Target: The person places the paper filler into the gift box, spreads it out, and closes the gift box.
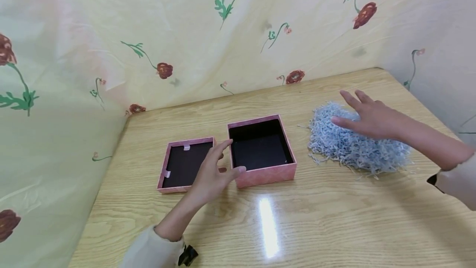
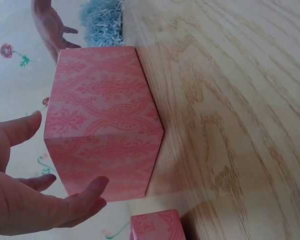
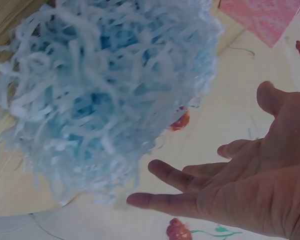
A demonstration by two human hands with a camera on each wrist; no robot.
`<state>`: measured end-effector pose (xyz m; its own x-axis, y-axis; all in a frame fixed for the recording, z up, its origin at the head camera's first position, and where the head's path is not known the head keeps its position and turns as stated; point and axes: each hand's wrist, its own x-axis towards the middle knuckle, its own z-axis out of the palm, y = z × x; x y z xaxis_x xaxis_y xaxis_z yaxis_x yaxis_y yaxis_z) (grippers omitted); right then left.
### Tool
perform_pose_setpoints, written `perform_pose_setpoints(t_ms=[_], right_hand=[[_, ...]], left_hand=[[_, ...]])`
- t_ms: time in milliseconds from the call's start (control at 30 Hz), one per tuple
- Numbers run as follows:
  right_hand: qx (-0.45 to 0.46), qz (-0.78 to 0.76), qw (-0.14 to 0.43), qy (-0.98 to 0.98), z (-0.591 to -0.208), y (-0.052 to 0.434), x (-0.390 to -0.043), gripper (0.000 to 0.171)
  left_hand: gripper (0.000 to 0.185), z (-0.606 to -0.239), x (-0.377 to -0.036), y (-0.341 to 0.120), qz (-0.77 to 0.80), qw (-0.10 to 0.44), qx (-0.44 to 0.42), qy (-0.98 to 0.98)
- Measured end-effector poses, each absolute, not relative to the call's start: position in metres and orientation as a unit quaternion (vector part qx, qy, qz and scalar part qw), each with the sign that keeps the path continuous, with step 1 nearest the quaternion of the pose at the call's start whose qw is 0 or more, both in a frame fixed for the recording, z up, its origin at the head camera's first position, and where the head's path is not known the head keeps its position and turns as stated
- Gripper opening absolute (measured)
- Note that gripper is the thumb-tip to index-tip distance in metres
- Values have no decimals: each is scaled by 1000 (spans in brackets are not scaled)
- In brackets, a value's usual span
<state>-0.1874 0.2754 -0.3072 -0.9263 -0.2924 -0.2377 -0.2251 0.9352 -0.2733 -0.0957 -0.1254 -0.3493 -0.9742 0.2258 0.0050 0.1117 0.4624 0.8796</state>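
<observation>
An open pink patterned box (image 1: 261,151) with a dark inside stands mid-table, its pink side (image 2: 105,130) filling the left wrist view. Its lid (image 1: 184,163) lies upturned just to the left. My left hand (image 1: 215,173) hovers with spread fingers over the gap between lid and box, near the box's front left corner, holding nothing. A heap of pale blue shredded paper (image 1: 353,142) lies to the right of the box. My right hand (image 1: 366,115) is spread flat just above the heap (image 3: 100,95), palm down, gripping nothing.
The wooden table (image 1: 316,218) is backed by a flowered cloth (image 1: 186,32) on the far and left sides. A bright glare strip (image 1: 268,226) lies on the wood in front of the box.
</observation>
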Motion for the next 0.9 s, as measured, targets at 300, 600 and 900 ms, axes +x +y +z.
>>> perform_pose_setpoints(t_ms=[300, 600, 900], right_hand=[[-177, -188, 151, 954, -324, 290, -204, 103], [-193, -245, 149, 938, -344, 300, -212, 104], [-218, -239, 165, 932, -360, 308, -214, 109]], left_hand=[[72, -356, -101, -126, 550, 102, 71, 826], [75, -359, -100, -126, 568, 119, 40, 813], [75, -359, -101, -122, 566, 112, 36, 816]])
